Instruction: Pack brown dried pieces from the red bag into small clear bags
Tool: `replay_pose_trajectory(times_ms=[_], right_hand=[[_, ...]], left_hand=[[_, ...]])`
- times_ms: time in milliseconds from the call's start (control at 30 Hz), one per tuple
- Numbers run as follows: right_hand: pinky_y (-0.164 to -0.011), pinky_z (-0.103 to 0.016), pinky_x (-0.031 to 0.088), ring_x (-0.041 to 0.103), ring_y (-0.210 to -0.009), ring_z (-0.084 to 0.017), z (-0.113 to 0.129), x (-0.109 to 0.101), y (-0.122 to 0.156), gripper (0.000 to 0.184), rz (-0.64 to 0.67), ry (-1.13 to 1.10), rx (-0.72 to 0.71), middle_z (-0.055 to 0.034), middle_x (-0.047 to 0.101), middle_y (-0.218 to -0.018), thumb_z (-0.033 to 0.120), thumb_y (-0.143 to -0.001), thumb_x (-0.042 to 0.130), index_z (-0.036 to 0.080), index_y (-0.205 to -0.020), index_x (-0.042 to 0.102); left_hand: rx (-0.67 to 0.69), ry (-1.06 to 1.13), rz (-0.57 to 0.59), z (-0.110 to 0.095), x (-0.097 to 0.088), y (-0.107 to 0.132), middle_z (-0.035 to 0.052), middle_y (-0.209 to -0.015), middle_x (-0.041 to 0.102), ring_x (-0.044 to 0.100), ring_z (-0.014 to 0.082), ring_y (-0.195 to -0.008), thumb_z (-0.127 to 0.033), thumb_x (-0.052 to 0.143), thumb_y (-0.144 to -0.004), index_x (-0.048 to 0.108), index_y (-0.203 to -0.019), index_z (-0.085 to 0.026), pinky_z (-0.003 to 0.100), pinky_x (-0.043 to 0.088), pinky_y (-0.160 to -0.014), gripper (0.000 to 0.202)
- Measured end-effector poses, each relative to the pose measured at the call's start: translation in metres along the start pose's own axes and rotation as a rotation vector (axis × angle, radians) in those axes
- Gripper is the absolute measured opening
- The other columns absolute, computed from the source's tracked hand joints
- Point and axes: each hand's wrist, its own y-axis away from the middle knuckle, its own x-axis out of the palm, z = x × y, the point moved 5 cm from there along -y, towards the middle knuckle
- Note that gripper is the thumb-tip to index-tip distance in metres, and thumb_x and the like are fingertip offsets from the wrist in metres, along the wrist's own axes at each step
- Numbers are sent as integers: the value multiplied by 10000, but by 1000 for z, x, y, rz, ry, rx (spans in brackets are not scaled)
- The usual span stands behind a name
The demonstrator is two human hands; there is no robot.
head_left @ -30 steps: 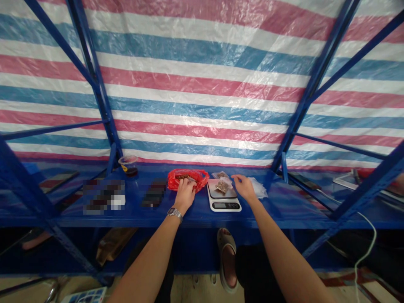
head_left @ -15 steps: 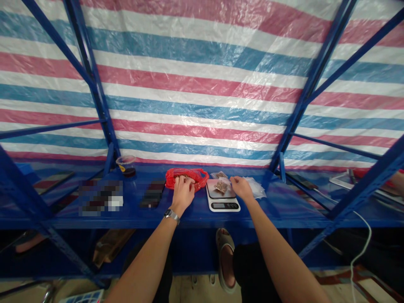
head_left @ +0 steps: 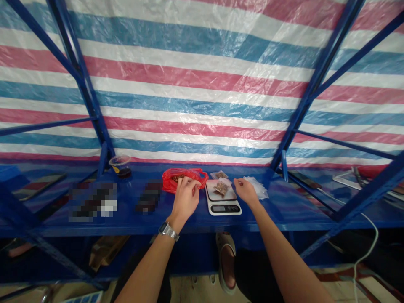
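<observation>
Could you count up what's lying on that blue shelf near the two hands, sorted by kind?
Red plastic bag of brown bits: 1
White digital kitchen scale: 1
Small clear filled pouches: 2
Pile of empty clear bags: 1
Clear plastic cup with dark liquid: 1
Total: 6

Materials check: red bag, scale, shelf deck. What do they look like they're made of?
Red bag: thin plastic film, glossy, crinkled, slightly see-through.
Scale: white body, probably plastic; the grey matte platform looks like brushed metal, but I'm not sure.
Shelf deck: painted steel by the look, glossy blue, reflecting the striped sheet behind.
</observation>
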Motion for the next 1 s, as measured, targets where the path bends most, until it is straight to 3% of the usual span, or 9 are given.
replay_pose_trajectory(times_ms=[167,433,533,667,800,1000], right_hand=[[-817,-298,478,720,-993,-260,-7,-1,3,393,9,-21,-3,-109,785,-1020,441,-1002,449,197,-1049,752],[-729,-302,453,720,-864,-261,-10,0,1,426,43,-16,-21,-97,778,-878,502,-973,453,209,-857,739],[-739,-302,464,719,-848,-258,-9,4,-3,361,85,-31,-11,-71,777,-828,456,-931,517,221,-762,733],[-784,-313,489,718,-842,-255,-6,5,-9,283,52,-119,-19,-64,793,-872,401,-881,558,216,-816,762],[-783,-330,501,720,-847,-271,-4,6,-8,336,-1,-131,19,-96,788,-870,446,-884,543,193,-842,760],[-748,-325,506,733,-858,-270,3,14,-4,354,29,-213,111,-113,789,-936,435,-880,548,166,-942,769]], left_hand=[[10,61,26,-19,-10,2,53,-1005,634,549,240,-1026,-110,491,-968,693,-948,-239,407,477,-940,240],[-51,85,166,-19,-1,3,41,-1002,643,627,225,-1019,-137,480,-969,674,-967,-260,377,512,-898,230],[-53,88,182,-20,3,2,44,-981,655,642,232,-986,-148,498,-950,686,-949,-279,372,525,-857,230],[-85,108,197,-21,12,2,51,-981,663,645,249,-987,-162,504,-946,695,-956,-295,388,533,-857,233],[-126,137,196,-21,19,4,52,-979,658,637,245,-986,-139,514,-937,691,-952,-285,382,528,-859,230],[-166,175,207,-24,30,7,49,-976,650,643,233,-982,-123,504,-941,682,-951,-272,369,515,-862,232]])
